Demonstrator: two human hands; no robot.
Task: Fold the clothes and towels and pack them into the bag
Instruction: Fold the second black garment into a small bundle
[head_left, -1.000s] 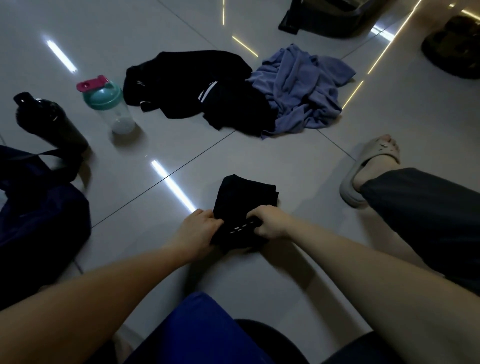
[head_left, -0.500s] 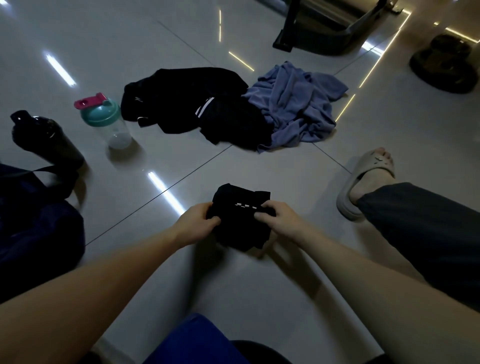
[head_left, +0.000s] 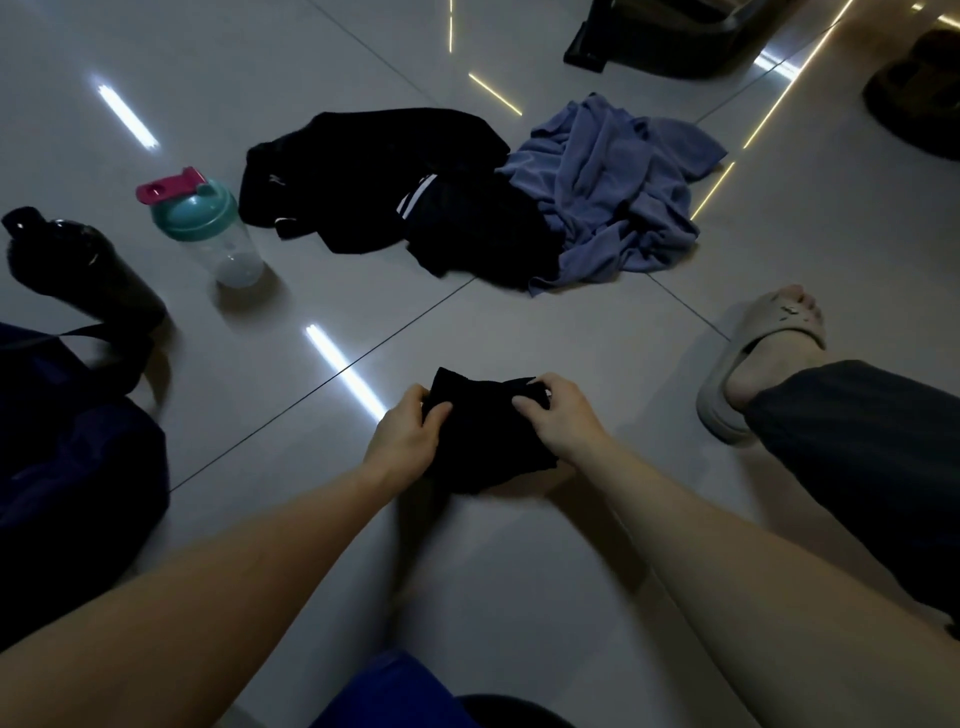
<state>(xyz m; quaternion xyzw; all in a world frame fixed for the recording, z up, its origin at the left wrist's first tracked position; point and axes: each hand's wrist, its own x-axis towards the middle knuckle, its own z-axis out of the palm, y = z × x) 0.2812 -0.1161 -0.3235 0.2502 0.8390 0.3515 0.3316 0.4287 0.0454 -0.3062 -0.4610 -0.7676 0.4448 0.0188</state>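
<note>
Left hand (head_left: 408, 435), right hand (head_left: 560, 415), black garment (head_left: 485, 441) gripped between

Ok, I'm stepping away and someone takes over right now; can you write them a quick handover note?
Left hand: grips the left edge of the small black garment.
Right hand: grips its right edge.
Things: black clothes pile and blue towel lie crumpled on the floor ahead; dark bag sits at far left.
Done: the held garment is folded small.
Left: pack it, then fold and pack the pile and towel. The bag's contents cannot be seen.
</note>
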